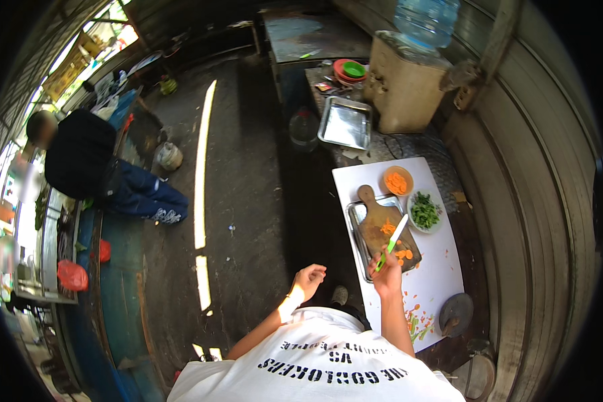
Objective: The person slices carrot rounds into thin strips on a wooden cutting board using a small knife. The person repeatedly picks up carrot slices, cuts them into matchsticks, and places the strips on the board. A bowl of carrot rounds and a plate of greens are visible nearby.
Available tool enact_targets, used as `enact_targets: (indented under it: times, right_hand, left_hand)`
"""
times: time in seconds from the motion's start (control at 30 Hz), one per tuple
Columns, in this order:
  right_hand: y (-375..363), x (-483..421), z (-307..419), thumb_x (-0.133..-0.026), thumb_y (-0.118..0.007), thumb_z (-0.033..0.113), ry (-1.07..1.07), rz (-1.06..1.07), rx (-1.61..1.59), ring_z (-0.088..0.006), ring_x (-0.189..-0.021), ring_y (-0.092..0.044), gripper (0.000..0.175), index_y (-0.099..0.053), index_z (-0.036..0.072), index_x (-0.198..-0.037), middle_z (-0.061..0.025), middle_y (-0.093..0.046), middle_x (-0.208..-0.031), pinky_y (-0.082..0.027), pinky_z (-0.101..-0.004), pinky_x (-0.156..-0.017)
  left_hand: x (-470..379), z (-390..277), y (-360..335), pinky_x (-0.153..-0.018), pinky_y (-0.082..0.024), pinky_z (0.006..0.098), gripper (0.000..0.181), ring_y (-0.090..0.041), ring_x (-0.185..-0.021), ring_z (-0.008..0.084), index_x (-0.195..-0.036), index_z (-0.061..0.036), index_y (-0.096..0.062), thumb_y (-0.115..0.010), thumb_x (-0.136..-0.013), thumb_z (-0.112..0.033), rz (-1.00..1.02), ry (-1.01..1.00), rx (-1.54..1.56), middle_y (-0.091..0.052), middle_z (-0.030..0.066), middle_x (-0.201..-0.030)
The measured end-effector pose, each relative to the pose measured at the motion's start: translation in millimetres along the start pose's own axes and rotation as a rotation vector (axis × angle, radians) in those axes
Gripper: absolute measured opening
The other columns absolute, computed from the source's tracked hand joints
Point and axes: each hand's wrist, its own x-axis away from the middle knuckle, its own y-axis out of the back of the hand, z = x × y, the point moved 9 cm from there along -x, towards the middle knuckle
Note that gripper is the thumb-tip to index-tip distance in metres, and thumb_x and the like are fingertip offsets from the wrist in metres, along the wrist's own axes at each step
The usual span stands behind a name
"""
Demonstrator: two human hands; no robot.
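Observation:
My right hand (388,275) grips a kitchen knife (393,243) by its lime-green handle, its pale blade slanting over a wooden cutting board (369,232). Carrot shreds (388,227) lie near the blade, and carrot slices (404,254) sit near the board's lower right edge. Under the board is a metal tray (358,246). Beyond it stand an orange bowl (410,177) of sliced carrot (396,183) and a patterned bowl (438,223) of chopped greens (425,211). My left hand (309,282), loosely curled and empty, hangs beside the table, away from the board.
Vegetable scraps (418,321) litter the white tabletop (434,271) near a dark stone mortar (455,314). Farther along are a metal tray (346,123), stacked plates (342,69) and a water dispenser (407,83). A person (83,156) bends over a counter at left.

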Motion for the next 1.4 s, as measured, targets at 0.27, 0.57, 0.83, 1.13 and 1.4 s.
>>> enact_targets:
  times: [0.27,0.57,0.83,1.13,1.4]
  right_hand:
    - [-87,-186,30,-0.114,-0.047,0.029,0.160,-0.111,-0.373,-0.0178,-0.062,-0.036,0.022,-0.053,0.015,-0.098,-0.0020,-0.042,-0.074,-0.033,-0.0342,-0.058]
    - [-86,-208,-101,-0.111,-0.053,0.040,-0.083,-0.145,-0.390,-0.0173,-0.058,-0.032,0.035,-0.048,0.019,-0.084,0.0002,-0.038,-0.069,-0.031,-0.0341,-0.055]
    - [-79,-292,-97,-0.107,-0.063,0.040,-0.040,-0.284,-0.299,-0.0164,-0.053,-0.032,0.043,-0.041,0.021,-0.075,0.0014,-0.033,-0.061,-0.029,-0.0345,-0.053]
    - [-132,-390,-60,-0.107,-0.067,0.038,-0.150,-0.240,-0.070,-0.0163,-0.051,-0.036,0.041,-0.043,0.021,-0.078,0.0018,-0.036,-0.059,-0.031,-0.0339,-0.052]
    - [-79,-434,-46,-0.110,-0.061,0.032,-0.113,-0.481,0.464,-0.0113,-0.048,-0.039,0.029,-0.052,0.017,-0.087,0.0031,-0.043,-0.062,-0.032,-0.0311,-0.047]
  left_hand:
    - [-17,-84,129,-0.078,-0.059,0.0285,0.013,-0.075,-0.094,0.0149,-0.109,0.0000,-0.071,-0.061,-0.102,0.000,-0.224,-0.208,0.037,-0.079,0.0097,-0.105]
    - [-44,-94,184,-0.078,-0.055,0.0285,0.015,-0.074,-0.092,0.0120,-0.098,-0.0068,-0.070,-0.056,-0.101,-0.012,-0.256,-0.052,0.317,-0.079,0.0055,-0.103]
    - [-162,-120,165,-0.081,-0.060,0.0362,0.031,-0.076,-0.090,0.0222,-0.090,-0.0054,-0.067,-0.047,-0.103,-0.025,-0.020,-0.068,0.287,-0.074,0.0099,-0.090]
    - [-302,-167,183,-0.077,-0.058,0.0354,0.040,-0.059,-0.062,0.0155,-0.076,-0.0093,-0.056,-0.054,-0.111,-0.027,-0.101,-0.045,0.275,-0.056,0.0029,-0.064]
    - [-388,-160,178,-0.058,-0.050,0.0244,0.018,-0.054,-0.056,0.0057,-0.107,-0.0024,-0.073,-0.063,-0.111,-0.016,-0.045,0.164,0.226,-0.058,-0.0022,-0.066]
